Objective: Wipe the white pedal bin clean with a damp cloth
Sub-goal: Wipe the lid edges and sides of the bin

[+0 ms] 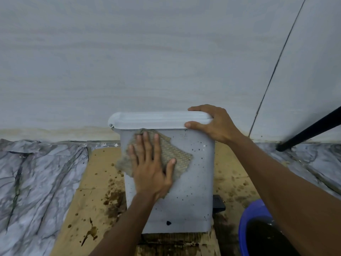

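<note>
The white pedal bin [191, 182] stands upright on stained cardboard, lid closed, its near side speckled with dark spots. A grey-beige damp cloth [177, 156] lies flat against the upper part of that side. My left hand [151, 169] presses the cloth to the bin with straight, spread fingers. My right hand [212, 122] grips the right end of the lid [156, 119], thumb on the front edge and fingers over the top. The bin's black pedal [219, 203] pokes out at the lower right.
The cardboard sheet [88, 191] carries brown splashes and wet patches. A blue bucket [254, 215] holding dark water sits at the lower right. A black bar [310, 130] slants down to the floor at the right. A white wall rises behind the bin; marble-patterned flooring [36, 182] spreads left.
</note>
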`<action>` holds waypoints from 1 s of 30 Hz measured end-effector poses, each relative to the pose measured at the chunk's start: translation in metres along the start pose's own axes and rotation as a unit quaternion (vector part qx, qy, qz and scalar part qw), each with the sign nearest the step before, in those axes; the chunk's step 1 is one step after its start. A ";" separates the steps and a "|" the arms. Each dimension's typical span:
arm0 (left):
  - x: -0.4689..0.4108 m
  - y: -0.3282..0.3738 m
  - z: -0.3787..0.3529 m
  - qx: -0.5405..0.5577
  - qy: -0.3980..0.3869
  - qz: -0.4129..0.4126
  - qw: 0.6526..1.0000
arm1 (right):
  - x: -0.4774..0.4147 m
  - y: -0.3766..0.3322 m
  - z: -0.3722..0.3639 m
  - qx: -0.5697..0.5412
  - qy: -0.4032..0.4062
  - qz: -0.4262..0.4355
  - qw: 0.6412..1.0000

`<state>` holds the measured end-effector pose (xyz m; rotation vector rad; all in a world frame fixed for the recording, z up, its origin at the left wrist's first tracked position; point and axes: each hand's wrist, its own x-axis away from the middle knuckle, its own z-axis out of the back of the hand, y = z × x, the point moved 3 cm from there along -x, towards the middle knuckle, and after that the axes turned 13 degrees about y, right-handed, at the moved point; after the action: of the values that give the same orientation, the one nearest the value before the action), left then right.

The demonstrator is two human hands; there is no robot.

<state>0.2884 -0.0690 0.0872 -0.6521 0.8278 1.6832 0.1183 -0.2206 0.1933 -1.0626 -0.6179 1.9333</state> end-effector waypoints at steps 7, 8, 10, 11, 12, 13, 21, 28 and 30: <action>0.034 0.043 -0.009 0.061 -0.060 -0.216 0.973 | 0.001 0.003 0.002 -0.021 -0.002 -0.019 1.000; 0.043 0.033 -0.008 0.070 -0.057 -0.196 0.976 | 0.001 0.002 0.003 -0.018 -0.003 -0.017 1.000; 0.053 0.007 -0.004 0.078 -0.040 -0.102 0.991 | 0.002 0.001 0.002 -0.016 -0.001 -0.015 1.000; 0.055 -0.005 -0.001 0.077 -0.025 -0.053 0.995 | 0.003 0.000 0.002 -0.016 -0.001 -0.017 1.000; 0.055 -0.014 0.003 0.072 -0.011 -0.017 0.997 | 0.003 0.000 0.002 -0.017 -0.001 -0.017 1.000; 0.053 -0.019 0.005 0.063 -0.001 0.004 0.998 | 0.003 0.000 0.001 -0.017 -0.001 -0.016 1.000; 0.014 0.024 -0.008 0.023 0.038 0.167 0.985 | 0.004 0.001 0.003 -0.023 0.008 -0.020 0.999; -0.002 0.056 -0.021 0.041 0.046 0.060 0.996 | 0.004 0.001 0.002 -0.025 0.024 -0.017 0.999; 0.002 0.059 -0.025 0.045 0.050 0.016 0.998 | 0.005 0.002 0.002 -0.027 0.026 -0.013 0.999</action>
<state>0.2308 -0.0974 0.0826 -0.6688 0.9850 1.6423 0.1143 -0.2172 0.1910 -1.1290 -0.6564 1.8694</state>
